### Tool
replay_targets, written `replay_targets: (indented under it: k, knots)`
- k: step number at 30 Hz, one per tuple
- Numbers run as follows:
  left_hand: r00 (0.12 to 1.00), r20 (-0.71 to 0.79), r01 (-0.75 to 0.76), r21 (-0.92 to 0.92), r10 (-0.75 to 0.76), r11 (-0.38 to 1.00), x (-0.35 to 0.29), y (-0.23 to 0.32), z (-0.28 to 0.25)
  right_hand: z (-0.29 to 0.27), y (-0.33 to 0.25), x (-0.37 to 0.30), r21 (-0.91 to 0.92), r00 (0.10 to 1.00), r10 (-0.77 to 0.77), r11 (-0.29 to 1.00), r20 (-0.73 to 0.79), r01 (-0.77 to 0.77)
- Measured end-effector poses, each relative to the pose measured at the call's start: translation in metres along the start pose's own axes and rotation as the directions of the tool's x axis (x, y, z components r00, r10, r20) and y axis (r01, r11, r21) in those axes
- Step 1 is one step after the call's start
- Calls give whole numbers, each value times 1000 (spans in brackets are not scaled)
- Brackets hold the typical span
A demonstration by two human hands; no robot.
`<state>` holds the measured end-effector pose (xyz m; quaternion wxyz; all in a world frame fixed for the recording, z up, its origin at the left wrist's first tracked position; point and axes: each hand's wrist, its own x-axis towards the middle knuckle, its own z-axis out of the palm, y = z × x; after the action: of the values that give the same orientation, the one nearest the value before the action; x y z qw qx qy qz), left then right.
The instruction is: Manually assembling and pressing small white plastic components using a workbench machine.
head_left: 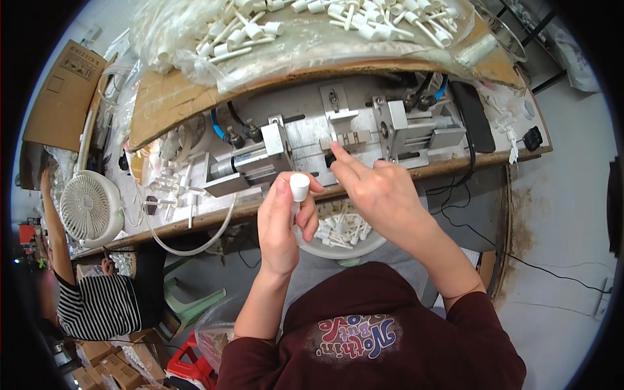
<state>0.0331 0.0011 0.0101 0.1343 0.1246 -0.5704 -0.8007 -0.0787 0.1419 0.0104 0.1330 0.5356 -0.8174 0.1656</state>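
Observation:
My left hand (277, 227) is closed around a small white plastic part (299, 188) with a cup-shaped head, held upright below the bench edge; its stem is mostly hidden by my fingers. Over the bench reaches my right hand (385, 193), index and middle fingers stretched out and slightly apart, thumb hidden. The index fingertip touches the light-coloured holder block (354, 138) at the middle of a metal clamping fixture. Beside that fingertip a short white stem (334, 125) shows. Metal clamp units stand on both sides, the left one (260, 156) and the right one (416, 130).
A cardboard sheet (175, 104) behind the fixture bears a heap of white parts (390, 16). Below the bench sits a white basin (354, 252) of similar parts. A fan (91, 207) is at left, near a person in a striped shirt (97, 305). Cables (469, 156) hang at right.

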Motion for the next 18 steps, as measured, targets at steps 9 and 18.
replay_targets:
  k: [9, 18]
  knots:
    - [1000, -31, 6, 37, -4, 999, -2, 8, 2, 9, 1, -5, 17, 996, 28, 999, -81, -27]
    - [1000, -4, -22, 80, 22, 997, -11, 10, -11, -9, 11, -22, 334, 998, -24, 942, -51, 40]
